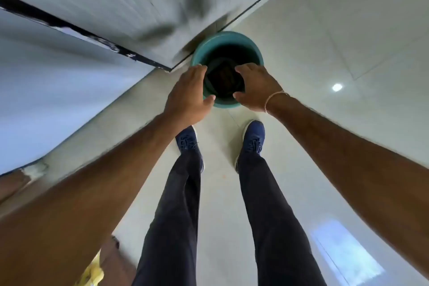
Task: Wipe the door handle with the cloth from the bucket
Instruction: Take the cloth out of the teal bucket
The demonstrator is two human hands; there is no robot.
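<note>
A teal bucket (228,38) stands on the pale tiled floor against the corner of a white wall, straight ahead of my feet. Deep inside it lies a dark folded cloth (224,76). My left hand (189,95) hovers over the bucket's left rim, fingers spread, holding nothing. My right hand (254,87), with a thin bracelet at the wrist, reaches over the right rim, fingers apart and empty. Both hands are above the cloth and apart from it. No door handle is in view.
A white wall (116,7) with a dark strip along its base runs from the left to the bucket. My legs in dark trousers and blue shoes (253,139) stand on the glossy tiles. A brown surface with something yellow (92,271) shows at the lower left.
</note>
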